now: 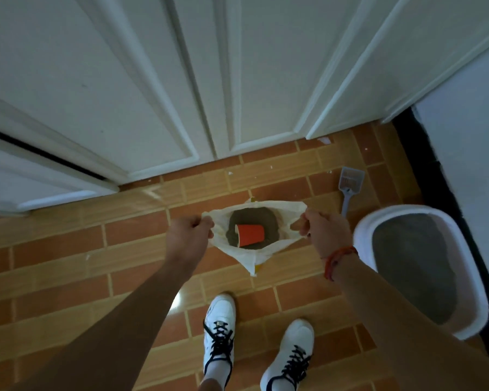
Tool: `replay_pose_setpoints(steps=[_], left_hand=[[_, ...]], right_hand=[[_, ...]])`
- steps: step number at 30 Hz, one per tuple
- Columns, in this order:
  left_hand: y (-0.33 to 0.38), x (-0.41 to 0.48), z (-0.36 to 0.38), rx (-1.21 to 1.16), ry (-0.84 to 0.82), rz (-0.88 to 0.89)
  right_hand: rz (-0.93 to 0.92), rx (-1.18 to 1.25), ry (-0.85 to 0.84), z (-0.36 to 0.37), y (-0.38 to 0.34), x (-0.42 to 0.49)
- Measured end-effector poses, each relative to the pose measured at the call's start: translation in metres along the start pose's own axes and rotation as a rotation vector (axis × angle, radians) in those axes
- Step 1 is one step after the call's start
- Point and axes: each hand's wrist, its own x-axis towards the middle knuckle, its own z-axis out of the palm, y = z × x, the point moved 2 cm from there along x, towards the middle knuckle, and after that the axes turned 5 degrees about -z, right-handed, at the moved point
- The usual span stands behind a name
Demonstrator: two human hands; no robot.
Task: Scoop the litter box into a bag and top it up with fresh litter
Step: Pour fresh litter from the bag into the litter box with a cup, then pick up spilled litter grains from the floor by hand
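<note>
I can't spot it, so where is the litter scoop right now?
The scoop lies on the tiled floor at upper right, just beyond the litter box and right of the open bag.

We see white panelled doors (158, 80) filling the upper frame, a glossy orange-brown brick-pattern tile floor (68, 263) below, and a white wall (469, 142) with dark skirting at right, dimly lit.
</note>
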Motion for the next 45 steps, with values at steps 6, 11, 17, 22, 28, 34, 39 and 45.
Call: replay_pose_setpoints(steps=[6, 11, 17, 22, 28, 34, 39, 45], left_hand=[[-0.019, 0.026, -0.064, -0.068, 0.110, -0.045], [-0.024, 0.057, -0.105, -0.065, 0.189, -0.051], [-0.029, 0.092, -0.146, -0.036, 0.255, -0.054], [-0.033, 0.113, -0.171, -0.089, 0.285, -0.064], [-0.042, 0.139, -0.180, -0.117, 0.297, -0.077], [-0.047, 0.137, -0.168, -0.079, 0.228, -0.102], [-0.036, 0.120, -0.164, 0.029, 0.280, -0.043], [-0.007, 0.091, -0.135, 0.242, 0.333, 0.081]], right_hand=[[-0.014, -0.069, -0.136, 0.072, -0.035, -0.006], [-0.089, -0.077, -0.195, 0.126, -0.065, -0.006], [-0.072, -0.061, -0.301, 0.192, -0.096, 0.007], [-0.033, 0.006, -0.348, 0.233, -0.118, 0.020], [-0.020, -0.027, -0.435, 0.254, -0.108, 0.023], [-0.024, -0.070, -0.460, 0.246, -0.098, 0.016], [-0.138, -0.188, -0.509, 0.222, -0.101, 0.014], [-0.156, -0.240, -0.485, 0.163, -0.086, 0.016]])
